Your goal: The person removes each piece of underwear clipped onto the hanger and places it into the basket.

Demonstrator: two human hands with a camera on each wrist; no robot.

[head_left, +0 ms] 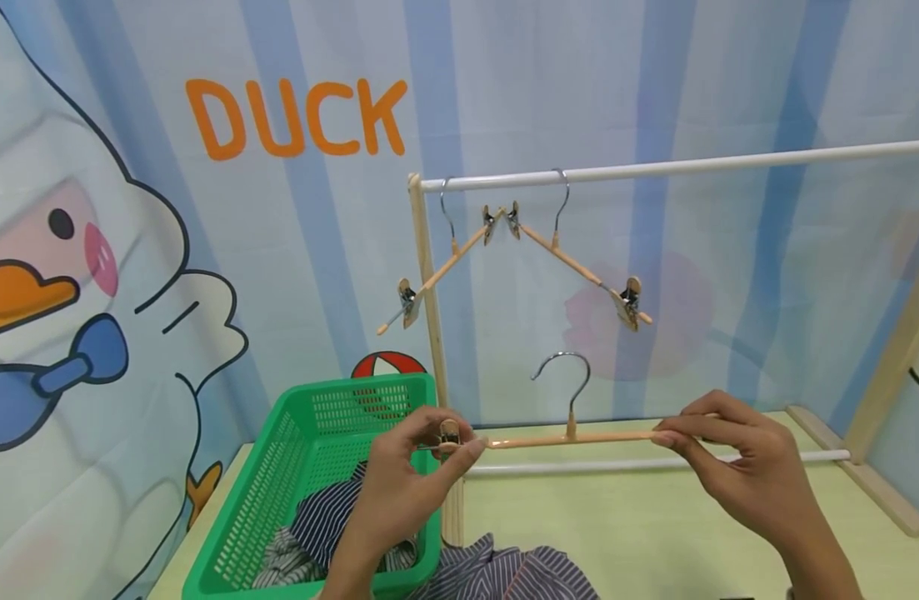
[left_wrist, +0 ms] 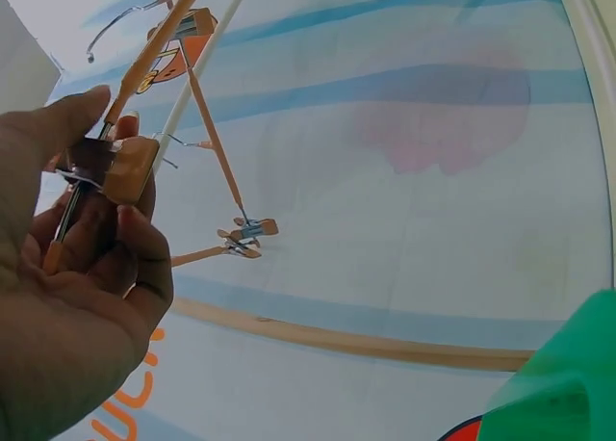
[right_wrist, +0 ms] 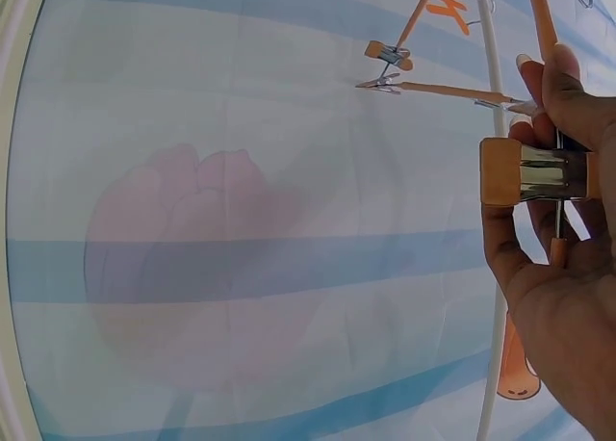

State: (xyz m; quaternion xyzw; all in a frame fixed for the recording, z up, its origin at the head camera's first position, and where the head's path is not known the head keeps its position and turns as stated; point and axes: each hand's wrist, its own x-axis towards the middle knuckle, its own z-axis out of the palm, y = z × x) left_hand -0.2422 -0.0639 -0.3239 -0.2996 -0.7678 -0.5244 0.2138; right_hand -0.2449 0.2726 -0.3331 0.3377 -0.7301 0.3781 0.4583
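Observation:
Both hands hold a clip hanger (head_left: 534, 441) level above the table, its metal hook pointing up. My left hand (head_left: 412, 479) grips its left end, with the fingers around a clip (left_wrist: 130, 169). At the other end my right hand (head_left: 744, 467) pinches the bar between thumb and fingers. The right clip (right_wrist: 539, 173) shows beside the palm in the right wrist view. Below the hanger, a striped garment (head_left: 511, 573) lies on the table at the front.
Two more clip hangers (head_left: 444, 271) hang from the white rail (head_left: 676, 167) of a wooden-framed rack. A green basket (head_left: 234, 500) with striped clothes (head_left: 327, 517) stands at the left. A lower white bar (head_left: 616, 467) crosses the rack behind the hands.

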